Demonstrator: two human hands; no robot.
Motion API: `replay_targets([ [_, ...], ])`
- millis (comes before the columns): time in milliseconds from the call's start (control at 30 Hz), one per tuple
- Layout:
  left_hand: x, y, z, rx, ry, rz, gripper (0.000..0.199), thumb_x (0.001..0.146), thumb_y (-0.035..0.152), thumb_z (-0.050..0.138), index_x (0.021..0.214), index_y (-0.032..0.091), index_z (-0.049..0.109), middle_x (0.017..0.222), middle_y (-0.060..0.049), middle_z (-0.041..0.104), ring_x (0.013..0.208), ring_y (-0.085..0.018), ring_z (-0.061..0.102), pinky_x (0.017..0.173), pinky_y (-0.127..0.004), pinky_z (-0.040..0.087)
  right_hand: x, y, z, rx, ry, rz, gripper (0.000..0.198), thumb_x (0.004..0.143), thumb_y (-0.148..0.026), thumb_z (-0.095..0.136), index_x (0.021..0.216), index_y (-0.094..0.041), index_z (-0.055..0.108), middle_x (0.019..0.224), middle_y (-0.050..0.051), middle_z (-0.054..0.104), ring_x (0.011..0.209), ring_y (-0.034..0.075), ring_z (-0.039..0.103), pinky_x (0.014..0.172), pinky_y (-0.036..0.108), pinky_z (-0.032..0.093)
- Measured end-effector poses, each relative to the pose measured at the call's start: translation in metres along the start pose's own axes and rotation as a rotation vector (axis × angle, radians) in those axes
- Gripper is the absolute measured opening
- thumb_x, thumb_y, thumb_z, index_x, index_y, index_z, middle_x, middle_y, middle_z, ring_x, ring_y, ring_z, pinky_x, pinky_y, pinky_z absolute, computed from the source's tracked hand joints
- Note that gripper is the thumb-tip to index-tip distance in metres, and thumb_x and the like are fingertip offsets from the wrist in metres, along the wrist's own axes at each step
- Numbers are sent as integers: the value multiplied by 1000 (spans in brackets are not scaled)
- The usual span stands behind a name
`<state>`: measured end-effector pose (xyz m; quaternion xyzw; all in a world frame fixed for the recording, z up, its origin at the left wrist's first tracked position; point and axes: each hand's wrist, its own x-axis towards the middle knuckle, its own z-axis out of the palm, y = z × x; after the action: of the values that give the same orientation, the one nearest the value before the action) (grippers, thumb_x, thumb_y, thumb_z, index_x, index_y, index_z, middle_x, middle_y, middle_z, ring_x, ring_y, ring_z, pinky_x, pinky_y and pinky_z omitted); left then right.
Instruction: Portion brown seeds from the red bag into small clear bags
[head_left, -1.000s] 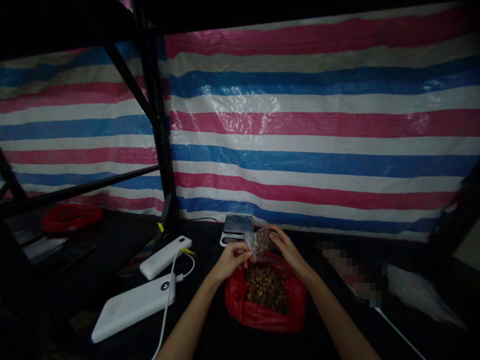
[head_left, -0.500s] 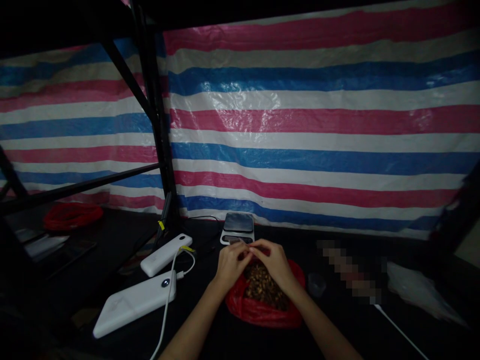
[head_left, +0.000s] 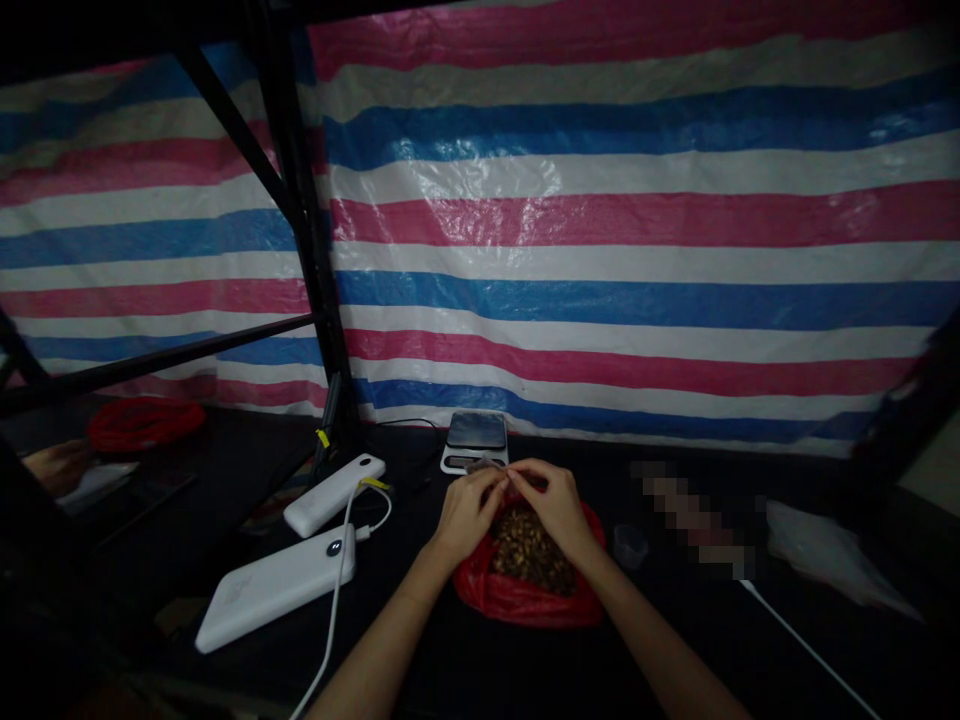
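Note:
My left hand [head_left: 469, 510] and my right hand [head_left: 551, 500] meet fingertip to fingertip above the far side of a red plastic bag [head_left: 517, 608]. Both are closed in a pinch on a small clear plastic bag [head_left: 486, 464], mostly hidden by the fingers. Below them, the open red bag holds a heap of small brown and yellowish pieces [head_left: 532, 550], too dim to name. Just beyond my hands stands a white digital scale [head_left: 477, 432] with a dark platform. To the right of the red bag sits a small clear plastic cup [head_left: 630, 545].
Two white power banks [head_left: 277, 588] with a white cable [head_left: 332, 620] lie at the left. Clear plastic bags [head_left: 832, 555] and a blurred-out item [head_left: 694, 520] lie right. Beyond a black metal frame [head_left: 304, 220] are another person's hand [head_left: 58, 467] and a red bag [head_left: 146, 423]. Striped sheeting hangs behind.
The view has tilted slightly downward, so things sit a little higher. Another person's hand has come into view at the far left. My two hands stay pinched together over the red bag.

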<state>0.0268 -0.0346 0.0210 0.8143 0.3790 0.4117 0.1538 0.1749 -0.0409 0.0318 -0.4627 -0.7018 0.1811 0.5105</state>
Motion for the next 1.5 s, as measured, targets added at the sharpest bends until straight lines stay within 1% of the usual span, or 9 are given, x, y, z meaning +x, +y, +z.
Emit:
replay_targets([
  [233, 0, 1, -4, -49, -69, 25, 27, 88, 27, 34, 83, 18, 59, 76, -1, 62, 74, -13, 56, 72, -22, 38, 0, 3, -4, -54, -26, 1, 16, 74, -27, 55, 78, -21, 69, 77, 2, 69, 68, 16, 62, 57, 23, 45],
  [400, 0, 3, -4, -102, -94, 30, 29, 88, 25, 33, 73, 17, 56, 68, 0, 59, 66, -11, 54, 67, -20, 37, -2, 2, -1, -121, 39, -9, 16, 73, -26, 55, 76, -21, 69, 71, 3, 68, 61, 15, 61, 55, 23, 45],
  [533, 1, 0, 0, -116, -41, -14, 23, 85, 26, 39, 75, 16, 57, 60, 2, 54, 56, -10, 49, 57, -19, 34, -4, 5, 6, -35, 116, 59, 16, 71, -29, 56, 74, -19, 68, 67, 4, 67, 57, 16, 61, 54, 24, 47],
  [667, 0, -5, 5, -121, 19, -27, 17, 79, 20, 46, 65, 14, 54, 56, 3, 49, 53, -9, 45, 53, -18, 32, -5, 11, 13, 108, 140, 176, 18, 68, -30, 58, 74, -16, 67, 64, 5, 67, 53, 17, 61, 50, 24, 47],
  [867, -1, -6, 10, -257, -47, -100, 19, 82, 22, 39, 69, 16, 51, 54, 4, 51, 48, -8, 47, 52, -18, 33, -6, 12, 18, 260, 81, 231, 22, 68, -35, 58, 72, -15, 64, 60, 4, 64, 48, 15, 57, 45, 23, 43],
  [1100, 0, -9, 13, -270, -20, -161, 13, 79, 24, 44, 73, 17, 52, 56, 4, 54, 50, -8, 47, 53, -17, 33, -9, 9, 17, 98, 85, 231, 17, 67, -29, 57, 76, -18, 67, 64, 3, 66, 45, 13, 56, 43, 21, 41],
  [1333, -2, -9, 19, -171, 92, -142, 10, 68, 17, 49, 58, 14, 50, 50, 5, 44, 46, -6, 40, 47, -16, 29, -9, 21, 25, 106, 140, 290, 15, 64, -28, 57, 70, -18, 66, 66, 4, 67, 55, 16, 60, 49, 23, 46],
  [1433, -3, -7, 15, -163, 144, -134, 8, 63, 12, 48, 55, 14, 48, 48, 6, 42, 44, -5, 37, 46, -16, 28, -2, 25, 16, 222, 179, 307, 15, 62, -30, 59, 67, -16, 64, 66, 6, 67, 56, 18, 61, 47, 24, 46],
  [1500, -3, -6, 11, -159, 176, -133, 7, 62, 11, 47, 57, 14, 50, 49, 6, 43, 44, -5, 37, 46, -16, 27, 4, 24, 7, 323, 142, 333, 19, 62, -33, 59, 67, -15, 63, 67, 7, 67, 55, 18, 61, 46, 25, 46],
])
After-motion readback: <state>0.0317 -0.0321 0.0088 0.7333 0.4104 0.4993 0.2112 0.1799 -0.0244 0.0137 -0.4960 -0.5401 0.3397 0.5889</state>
